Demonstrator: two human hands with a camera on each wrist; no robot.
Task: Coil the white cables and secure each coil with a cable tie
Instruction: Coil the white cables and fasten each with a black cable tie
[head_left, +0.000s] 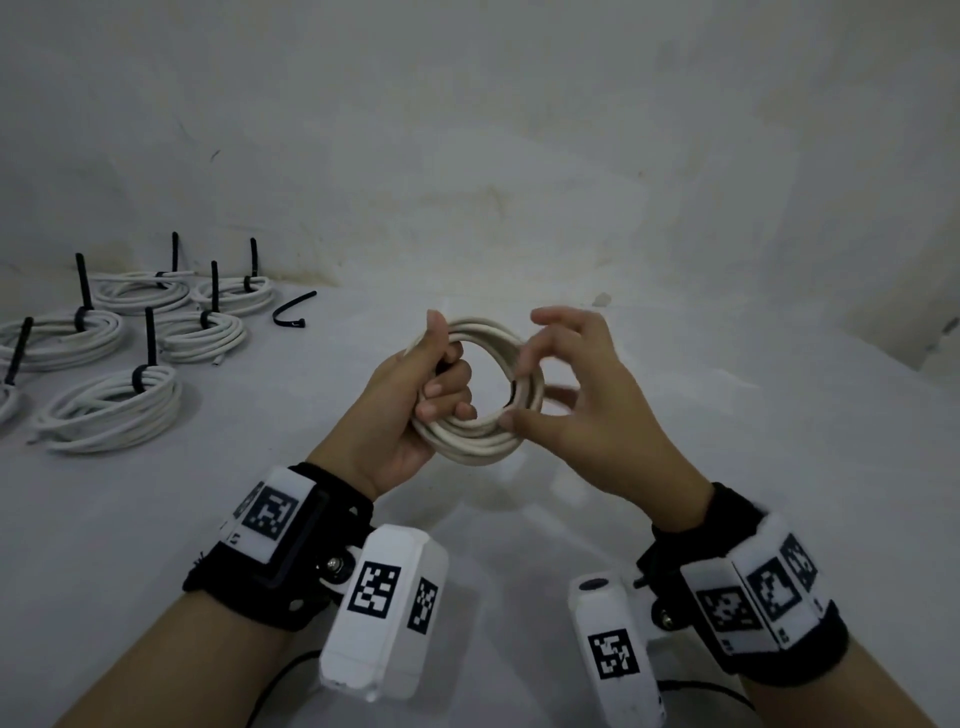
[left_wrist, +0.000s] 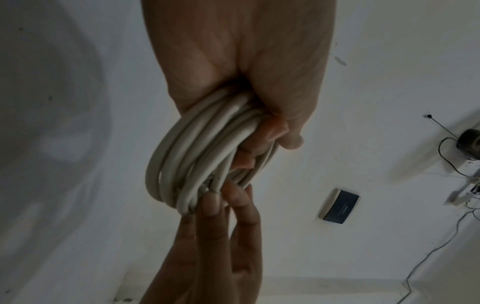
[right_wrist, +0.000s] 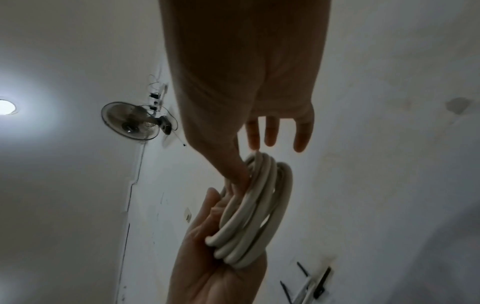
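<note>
A coil of white cable (head_left: 470, 447) is held up in front of me, above the white surface. My left hand (head_left: 441, 384) grips its left side, fingers curled through the ring and thumb on top. My right hand (head_left: 519, 392) pinches the coil's right side between thumb and forefinger, the other fingers spread. The left wrist view shows the coil (left_wrist: 182, 156) bunched in my left hand (left_wrist: 259, 123), with the right hand's fingertips (left_wrist: 213, 203) on its far end. In the right wrist view my right thumb (right_wrist: 239, 176) meets the coil (right_wrist: 249, 226). No tie shows on this coil.
Several coiled white cables (head_left: 109, 405), each bound with a black cable tie, lie at the left on the white surface (head_left: 675, 467). One loose black cable tie (head_left: 293, 312) lies beside them. A white wall rises close behind. A wall fan (right_wrist: 130, 121) appears in the right wrist view.
</note>
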